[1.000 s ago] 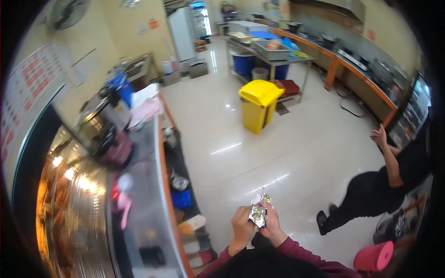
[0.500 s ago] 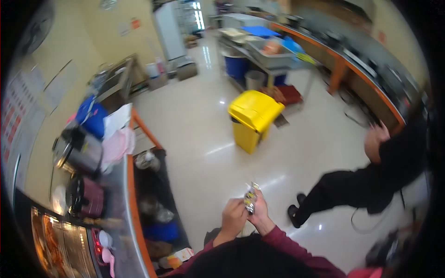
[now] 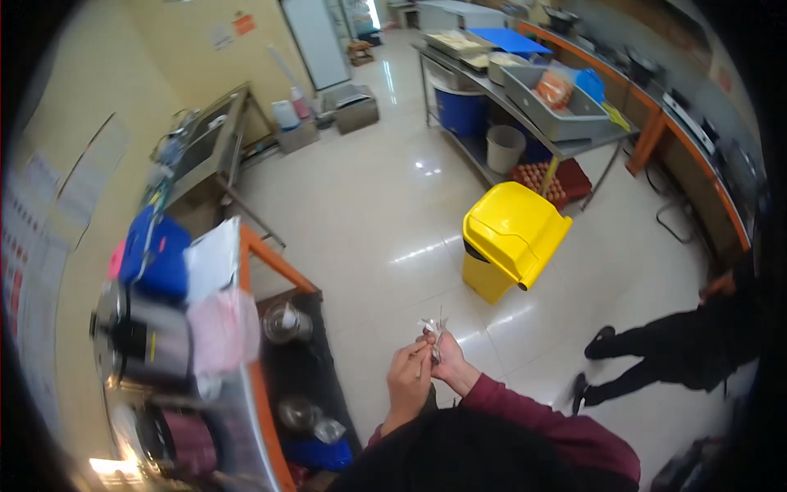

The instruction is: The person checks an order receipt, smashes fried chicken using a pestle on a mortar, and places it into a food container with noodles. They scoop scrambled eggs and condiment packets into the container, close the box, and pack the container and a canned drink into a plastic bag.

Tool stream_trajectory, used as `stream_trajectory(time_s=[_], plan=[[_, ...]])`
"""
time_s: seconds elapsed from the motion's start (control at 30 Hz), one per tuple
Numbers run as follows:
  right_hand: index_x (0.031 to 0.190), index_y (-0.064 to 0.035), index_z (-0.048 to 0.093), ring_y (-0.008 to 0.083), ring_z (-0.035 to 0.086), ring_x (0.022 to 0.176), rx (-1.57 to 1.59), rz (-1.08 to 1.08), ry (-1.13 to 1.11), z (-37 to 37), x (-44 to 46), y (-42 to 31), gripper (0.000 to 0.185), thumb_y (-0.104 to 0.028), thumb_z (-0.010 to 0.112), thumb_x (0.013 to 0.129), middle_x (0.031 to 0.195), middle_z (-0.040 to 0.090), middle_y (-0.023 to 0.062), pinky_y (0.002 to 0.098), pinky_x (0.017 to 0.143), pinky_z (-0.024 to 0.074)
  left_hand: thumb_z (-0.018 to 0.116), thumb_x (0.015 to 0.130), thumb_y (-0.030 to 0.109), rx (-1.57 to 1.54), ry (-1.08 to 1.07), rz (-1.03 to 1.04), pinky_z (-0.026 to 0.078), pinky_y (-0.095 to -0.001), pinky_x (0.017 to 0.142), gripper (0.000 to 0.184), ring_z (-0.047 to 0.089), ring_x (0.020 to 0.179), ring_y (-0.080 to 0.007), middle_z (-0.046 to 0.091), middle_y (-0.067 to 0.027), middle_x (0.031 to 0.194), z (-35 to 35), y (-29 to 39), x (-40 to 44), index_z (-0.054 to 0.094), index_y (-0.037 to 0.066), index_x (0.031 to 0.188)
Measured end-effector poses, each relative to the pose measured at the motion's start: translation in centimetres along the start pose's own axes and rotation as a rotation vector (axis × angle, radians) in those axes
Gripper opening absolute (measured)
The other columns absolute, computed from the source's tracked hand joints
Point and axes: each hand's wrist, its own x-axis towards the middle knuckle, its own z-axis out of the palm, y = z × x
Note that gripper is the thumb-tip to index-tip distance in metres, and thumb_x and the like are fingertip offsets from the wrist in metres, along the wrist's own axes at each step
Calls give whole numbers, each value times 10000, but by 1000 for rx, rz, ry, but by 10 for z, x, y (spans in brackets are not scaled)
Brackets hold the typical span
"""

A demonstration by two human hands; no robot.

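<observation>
A small crumpled shiny wrapper (image 3: 433, 327) is held between my two hands in front of my body. My right hand (image 3: 449, 358) is closed around its right side. The fingers of my left hand (image 3: 407, 375) are closed and pinch at its lower left part. Whatever is inside the wrapper cannot be made out. Beyond my hands a yellow lidded bin (image 3: 512, 238) stands on the tiled floor with its lid down.
To my left is a steel counter with an orange frame (image 3: 264, 410), bearing a large steel pot (image 3: 147, 340) and a pink cloth (image 3: 223, 328). A person in dark clothes (image 3: 680, 348) stands on the right. Ahead, a metal table holds a grey tub (image 3: 566, 123).
My view has shifted forward and left, so the bin appears further right. My hands remain together on the wrapper, now more crumpled looking. The other person appears farther right and lower.
</observation>
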Motion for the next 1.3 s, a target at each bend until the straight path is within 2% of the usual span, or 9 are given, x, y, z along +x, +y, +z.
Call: stream_trajectory(time_s=[0.33,0.5,0.63,0.73,0.83,1.0,1.2,1.27,1.3], plan=[[745,-123,509,105,413,534,346,-258,-210,90,157,-195,298,-314,505,975,604,450,-14,239,443,355,585,913,7,-332,-591,-5,526,-328,845,158,683,942,-262,702,-158,999,90,-122,282,717,-18,996],[767,-111,527,112,402,528,608,-448,-226,90,212,-345,298,-326,507,972,600,446,-2,236,443,342,354,1059,367,-446,-1308,-297,440,-400,1009,483,596,1155,-269,668,-152,1192,149,-181,423,649,19,1216],[788,-111,530,112,386,522,689,-699,-292,105,236,-401,313,-359,493,975,593,439,-3,234,436,325,79,985,648,-695,-1612,-367,263,-472,1152,878,388,1375,-298,467,-264,1413,147,-181,541,321,-46,1465],[806,-98,574,114,384,532,626,-888,-352,120,239,-437,302,-349,501,959,601,442,-7,233,437,320,146,990,620,-493,-1617,-602,248,-479,1159,813,354,1395,-306,407,-247,1461,193,-237,540,326,-15,1465],[809,-76,624,117,412,564,641,-960,-467,105,257,-461,268,-297,537,933,628,463,-6,235,455,341,222,996,579,64,-1595,-340,250,-475,1159,741,335,1408,-315,405,-234,1471,241,-317,542,377,11,1446],[751,-118,581,114,374,515,864,-1352,-179,115,284,-461,280,-310,538,949,570,422,-18,227,401,279,348,1006,509,792,-1564,430,253,-466,1159,621,302,1430,-330,402,-212,1487,338,-423,696,461,53,1412],[625,-187,520,101,348,452,1140,-1356,-32,133,343,-426,340,-313,549,939,520,405,-34,207,358,244,466,1018,407,-424,-2040,404,224,-375,1171,588,306,1435,-286,340,-158,1541,434,-244,807,386,29,1461],[630,-193,514,94,365,456,1130,-1348,44,135,368,-419,340,-331,544,940,522,406,-37,211,351,247,427,1034,422,-687,-2475,-226,210,-354,1171,609,323,1420,-252,382,-126,1517,406,-163,792,346,12,1477],[665,-184,514,95,382,458,1141,-1447,70,132,383,-416,321,-329,523,952,526,409,-42,218,362,282,418,1039,412,-757,-2662,-104,212,-343,1170,594,331,1411,-236,391,-119,1508,412,-165,772,351,15,1476]])
